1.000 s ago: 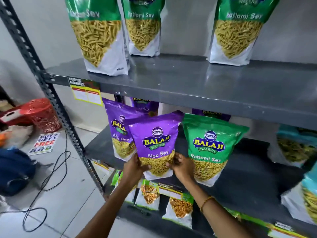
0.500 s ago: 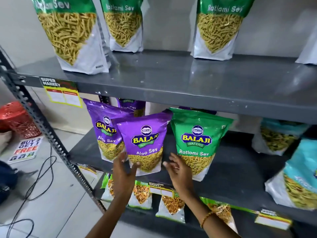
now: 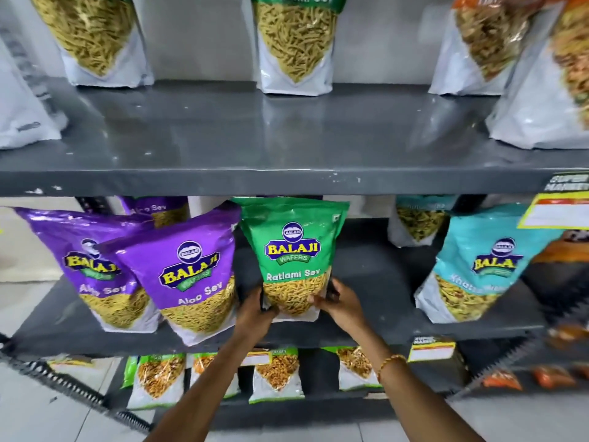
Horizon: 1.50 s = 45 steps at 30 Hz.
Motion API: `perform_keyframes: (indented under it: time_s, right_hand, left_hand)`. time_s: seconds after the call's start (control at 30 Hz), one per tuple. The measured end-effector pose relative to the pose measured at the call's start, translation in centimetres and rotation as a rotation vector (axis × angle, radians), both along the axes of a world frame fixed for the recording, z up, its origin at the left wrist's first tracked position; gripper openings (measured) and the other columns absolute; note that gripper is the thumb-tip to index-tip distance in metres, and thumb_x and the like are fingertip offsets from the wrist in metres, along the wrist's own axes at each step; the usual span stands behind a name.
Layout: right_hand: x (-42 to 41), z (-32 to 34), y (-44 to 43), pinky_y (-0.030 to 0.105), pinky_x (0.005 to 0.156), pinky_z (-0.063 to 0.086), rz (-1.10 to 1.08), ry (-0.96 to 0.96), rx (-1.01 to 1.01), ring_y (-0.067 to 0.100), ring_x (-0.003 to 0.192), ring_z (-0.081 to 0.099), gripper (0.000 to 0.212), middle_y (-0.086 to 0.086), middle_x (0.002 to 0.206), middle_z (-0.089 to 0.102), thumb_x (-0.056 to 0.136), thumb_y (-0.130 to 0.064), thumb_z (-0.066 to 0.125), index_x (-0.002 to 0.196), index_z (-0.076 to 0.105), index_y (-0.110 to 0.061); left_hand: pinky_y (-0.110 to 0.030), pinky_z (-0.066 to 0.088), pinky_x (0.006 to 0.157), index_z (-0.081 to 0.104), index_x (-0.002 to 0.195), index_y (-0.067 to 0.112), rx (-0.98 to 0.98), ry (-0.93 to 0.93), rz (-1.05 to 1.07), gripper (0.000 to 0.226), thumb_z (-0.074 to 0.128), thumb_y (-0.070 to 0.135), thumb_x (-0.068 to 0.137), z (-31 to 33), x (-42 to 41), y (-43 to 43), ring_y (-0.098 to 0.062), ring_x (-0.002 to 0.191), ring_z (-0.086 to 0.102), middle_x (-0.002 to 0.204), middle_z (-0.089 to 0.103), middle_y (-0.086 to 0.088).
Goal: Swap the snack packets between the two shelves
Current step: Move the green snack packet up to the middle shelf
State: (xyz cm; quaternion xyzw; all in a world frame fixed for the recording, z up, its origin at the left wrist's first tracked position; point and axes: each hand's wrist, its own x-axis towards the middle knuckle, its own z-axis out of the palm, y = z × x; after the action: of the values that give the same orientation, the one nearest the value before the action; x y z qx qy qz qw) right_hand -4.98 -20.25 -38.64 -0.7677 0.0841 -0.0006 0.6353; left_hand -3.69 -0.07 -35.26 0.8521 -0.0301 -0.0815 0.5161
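Note:
A green Ratlami Sev packet (image 3: 293,250) stands upright on the middle shelf (image 3: 376,275). My left hand (image 3: 255,314) grips its lower left corner and my right hand (image 3: 341,304) grips its lower right corner. To its left stand two purple Aloo Sev packets (image 3: 194,275) (image 3: 83,263), with a third purple packet (image 3: 156,208) behind them. On the upper shelf (image 3: 287,138) stand more green Ratlami Sev packets (image 3: 296,46) (image 3: 92,39), tops cut off by the frame.
A teal Balaji packet (image 3: 478,269) stands to the right on the middle shelf, another packet (image 3: 417,218) behind it. Orange-topped packets (image 3: 484,46) stand at the upper right. Small packets (image 3: 274,374) line the bottom shelf. Yellow price tags (image 3: 557,212) hang from shelf edges.
Both hands left the front purple Aloo Sev packet and moved right onto the green Ratlami Sev packet, closing on its lower corners. The view shifted right.

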Motion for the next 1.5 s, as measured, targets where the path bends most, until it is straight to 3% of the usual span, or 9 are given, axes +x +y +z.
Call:
perform_keyframes:
  time_s: [0.13,0.23,0.4,0.63,0.83,0.93,1.1,1.27,1.5]
  right_hand:
    - [-0.7,1.1,-0.1,0.054,0.092,0.050,-0.077,-0.012,-0.028,0.026,0.101,0.065,0.060,0.012,0.107,0.071,0.041,-0.062,0.080,0.091,0.066,-0.034]
    - [-2.9,2.5,-0.5,0.053,0.091,0.051,-0.115,-0.033,-0.101,0.022,0.098,0.066,0.035,0.011,0.106,0.071,0.055,-0.037,0.083,0.085,0.066,-0.036]
    - [-8.4,5.1,-2.3,0.011,0.070,0.052,-0.139,-0.036,-0.112,-0.013,0.072,0.063,0.034,0.014,0.111,0.066,0.067,-0.001,0.074,0.096,0.064,-0.015]
    - [-15.1,12.8,-3.3,0.007,0.072,0.049,-0.089,-0.211,-0.132,-0.013,0.080,0.063,0.038,-0.001,0.099,0.070,0.061,-0.014,0.081,0.094,0.067,-0.025]
    - [-17.7,21.6,-2.0,0.012,0.075,0.050,-0.032,-0.383,-0.110,-0.008,0.083,0.066,0.032,-0.024,0.077,0.072,0.049,-0.037,0.082,0.079,0.069,-0.034]
    - [-17.1,27.0,-1.5,0.025,0.081,0.053,-0.015,-0.486,-0.058,0.006,0.087,0.069,0.030,-0.018,0.079,0.076,0.049,-0.032,0.083,0.077,0.072,-0.030]
    - [-12.6,34.4,-0.5,0.023,0.065,0.049,-0.022,-0.577,-0.074,-0.002,0.063,0.063,0.020,-0.004,0.082,0.074,0.058,-0.024,0.082,0.073,0.070,-0.024]
    - [-6.5,38.9,1.0,0.023,0.060,0.046,-0.079,-0.564,-0.060,0.005,0.062,0.058,0.015,-0.002,0.075,0.069,0.066,-0.015,0.079,0.063,0.064,-0.018]
    - [1.2,38.3,1.3,0.027,0.060,0.046,-0.126,-0.460,-0.117,0.017,0.079,0.062,0.027,0.014,0.098,0.072,0.066,-0.017,0.079,0.089,0.070,-0.006]
  left_hand:
    - [-0.027,0.039,0.082,0.051,0.119,0.006,-0.008,-0.043,-0.021,0.045,0.068,0.012,0.078,-0.6,0.3,-0.4,-0.026,0.112,0.056,0.119,0.062,-0.012]
    - [-0.025,0.038,0.076,0.053,0.117,0.007,0.025,-0.124,-0.070,0.043,0.068,0.013,0.078,-0.1,-0.7,-1.0,-0.026,0.109,0.058,0.118,0.065,-0.011]
    - [-0.026,0.033,0.064,0.058,0.100,0.009,0.027,-0.200,-0.072,0.027,0.068,0.014,0.076,1.1,-5.9,-3.3,-0.028,0.099,0.062,0.104,0.068,-0.012]
    - [-0.011,0.048,0.080,0.056,0.102,0.033,-0.280,-0.317,-0.070,0.036,0.067,0.008,0.078,6.2,-13.3,-2.7,0.004,0.099,0.061,0.097,0.070,0.028]
    - [-0.005,0.046,0.077,0.058,0.107,0.027,-0.362,-0.609,-0.050,0.038,0.071,0.013,0.075,15.0,-16.9,-1.1,0.008,0.092,0.062,0.095,0.068,0.033]
    - [-0.006,0.046,0.079,0.060,0.104,0.037,-0.404,-0.729,-0.061,0.042,0.072,0.041,0.064,20.6,-16.1,-0.4,0.007,0.091,0.063,0.095,0.070,0.030]
    - [-0.008,0.046,0.083,0.056,0.105,0.029,-0.412,-0.829,-0.131,0.036,0.066,0.008,0.076,28.6,-11.9,0.3,0.009,0.092,0.061,0.093,0.071,0.022]
    - [-0.039,0.049,0.089,0.058,0.088,0.042,-0.206,-0.844,-0.069,0.023,0.063,0.048,0.067,33.1,-4.4,1.5,-0.016,0.095,0.063,0.091,0.069,0.006]
    - [-0.046,0.047,0.097,0.058,0.102,0.008,-0.118,-0.657,-0.079,0.024,0.065,0.011,0.080,33.5,3.5,0.8,-0.028,0.101,0.063,0.108,0.068,-0.015]
